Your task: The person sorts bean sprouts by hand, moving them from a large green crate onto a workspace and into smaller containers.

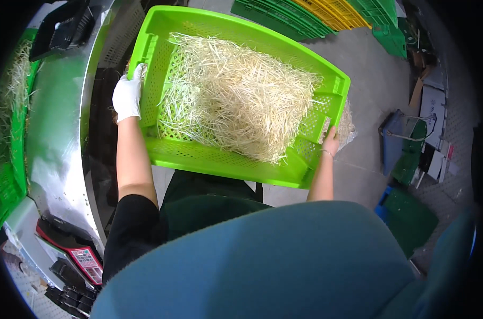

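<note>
A bright green perforated plastic crate point(225, 169) is held up in front of my body, tilted in the view. Inside it lies a loose heap of pale sprouts point(249, 95), thin and straw-like, with part of the crate's holed floor showing at the left. My left hand point(127, 95), in a white glove, grips the handle slot of the left end wall. At the opposite end my right hand point(331, 141), bare and with a thin bracelet at the wrist, holds the other handle slot. The fingers of both hands are partly hidden by the rim.
A steel table point(58, 139) stands at my left, bearing another green crate point(20, 159) with sprouts, black plastic trays point(62, 32) and a red scale point(82, 257). Green and yellow crates point(285, 18) stand ahead. Behind my crate's right end shows a plastic bag point(348, 129). Bins point(411, 219) and cardboard sit at right.
</note>
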A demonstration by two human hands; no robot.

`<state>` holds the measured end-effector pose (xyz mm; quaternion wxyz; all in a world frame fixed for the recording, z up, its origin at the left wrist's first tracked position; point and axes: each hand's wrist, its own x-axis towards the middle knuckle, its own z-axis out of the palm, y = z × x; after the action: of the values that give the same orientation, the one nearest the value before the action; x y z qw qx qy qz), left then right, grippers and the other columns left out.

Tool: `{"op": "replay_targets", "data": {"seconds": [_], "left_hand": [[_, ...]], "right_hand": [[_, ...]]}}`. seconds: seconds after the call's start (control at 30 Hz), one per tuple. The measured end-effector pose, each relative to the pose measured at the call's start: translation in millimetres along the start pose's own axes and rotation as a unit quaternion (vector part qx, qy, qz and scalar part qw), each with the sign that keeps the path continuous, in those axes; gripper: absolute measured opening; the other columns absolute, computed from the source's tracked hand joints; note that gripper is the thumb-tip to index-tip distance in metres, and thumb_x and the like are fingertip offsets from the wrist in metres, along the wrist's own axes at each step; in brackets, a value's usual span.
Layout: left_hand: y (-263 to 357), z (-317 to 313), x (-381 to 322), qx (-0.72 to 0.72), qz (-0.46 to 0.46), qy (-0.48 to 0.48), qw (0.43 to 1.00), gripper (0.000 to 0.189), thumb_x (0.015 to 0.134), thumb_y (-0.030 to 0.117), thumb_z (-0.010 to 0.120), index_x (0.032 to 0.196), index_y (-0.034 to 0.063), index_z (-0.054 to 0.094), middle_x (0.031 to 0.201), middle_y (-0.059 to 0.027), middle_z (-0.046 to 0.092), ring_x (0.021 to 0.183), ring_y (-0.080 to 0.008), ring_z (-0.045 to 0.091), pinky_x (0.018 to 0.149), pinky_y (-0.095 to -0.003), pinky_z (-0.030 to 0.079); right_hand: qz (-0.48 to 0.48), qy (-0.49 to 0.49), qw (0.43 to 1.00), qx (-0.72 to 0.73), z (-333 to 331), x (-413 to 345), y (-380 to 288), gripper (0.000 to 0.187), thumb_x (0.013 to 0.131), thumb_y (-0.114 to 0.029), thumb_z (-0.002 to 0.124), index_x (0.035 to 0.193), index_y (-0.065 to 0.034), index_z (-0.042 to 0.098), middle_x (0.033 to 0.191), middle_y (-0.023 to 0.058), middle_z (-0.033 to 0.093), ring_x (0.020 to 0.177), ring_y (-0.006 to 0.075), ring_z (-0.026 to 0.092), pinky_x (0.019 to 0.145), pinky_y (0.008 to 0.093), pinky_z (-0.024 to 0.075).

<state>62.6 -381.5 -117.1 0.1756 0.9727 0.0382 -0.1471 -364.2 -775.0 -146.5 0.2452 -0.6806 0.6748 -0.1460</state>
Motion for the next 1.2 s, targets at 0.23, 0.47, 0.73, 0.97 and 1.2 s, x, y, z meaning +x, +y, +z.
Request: {"op": "replay_targets", "data": {"seconds": [0.23, 0.47, 0.73, 0.97, 1.2], "left_hand": [[-0.6, 1.8, -4.3, 0.005, 0.005, 0.033, 0.999, 0.067, 0.077, 0.063, 0.042, 0.108, 0.0050, 0.056, 0.093, -0.0194, 0.061, 0.089, -0.0326, 0.058, 0.077, -0.0382, 0.044], [-5.3, 0.9, -3.5, -0.038, 0.042, 0.014, 0.998, 0.060, 0.079, 0.058, 0.043, 0.100, 0.0042, 0.057, 0.085, -0.0185, 0.062, 0.081, -0.0332, 0.060, 0.072, -0.0396, 0.045], [-6.8, 1.6, -2.4, -0.042, 0.027, 0.002, 0.999, 0.055, 0.080, 0.055, 0.044, 0.096, 0.0034, 0.057, 0.081, -0.0189, 0.062, 0.077, -0.0328, 0.060, 0.070, -0.0389, 0.045], [-10.8, 5.5, -2.7, -0.077, 0.067, 0.044, 0.994, 0.050, 0.079, 0.052, 0.047, 0.088, 0.0042, 0.059, 0.074, -0.0170, 0.062, 0.070, -0.0310, 0.061, 0.065, -0.0378, 0.047], [-24.5, 18.0, -1.3, 0.095, 0.269, 0.239, 0.928, 0.025, 0.081, 0.036, 0.054, 0.076, 0.0121, 0.060, 0.057, -0.0076, 0.055, 0.051, -0.0232, 0.058, 0.041, -0.0346, 0.045]], "right_hand": [[-0.356, -0.139, 0.923, 0.038, 85.9, -110.5, -149.3, 0.011, 0.075, -0.011, 0.063, 0.084, -0.0046, 0.064, 0.080, 0.0121, 0.061, 0.074, 0.0232, 0.057, 0.069, 0.0321, 0.0453], [-0.209, -0.191, 0.955, -0.081, 194.4, -108.1, -170.9, 0.024, 0.068, -0.034, 0.066, 0.075, -0.0119, 0.068, 0.063, 0.0069, 0.063, 0.060, 0.0215, 0.061, 0.057, 0.0310, 0.0471], [-0.170, -0.182, 0.950, -0.191, 203.7, -127.6, -194.8, 0.030, 0.064, -0.037, 0.069, 0.081, -0.0116, 0.067, 0.075, 0.0065, 0.065, 0.070, 0.0220, 0.063, 0.067, 0.0302, 0.0479], [-0.181, -0.183, 0.961, -0.103, 186.6, -117.6, -183.5, 0.021, 0.069, -0.027, 0.067, 0.082, -0.0105, 0.067, 0.071, 0.0072, 0.064, 0.066, 0.0169, 0.061, 0.064, 0.0279, 0.0472], [-0.374, 0.032, 0.927, 0.010, -17.7, -51.9, -161.1, 0.020, 0.072, -0.012, 0.070, 0.089, -0.0033, 0.064, 0.079, 0.0039, 0.063, 0.070, 0.0096, 0.056, 0.065, 0.0239, 0.0472]]}}
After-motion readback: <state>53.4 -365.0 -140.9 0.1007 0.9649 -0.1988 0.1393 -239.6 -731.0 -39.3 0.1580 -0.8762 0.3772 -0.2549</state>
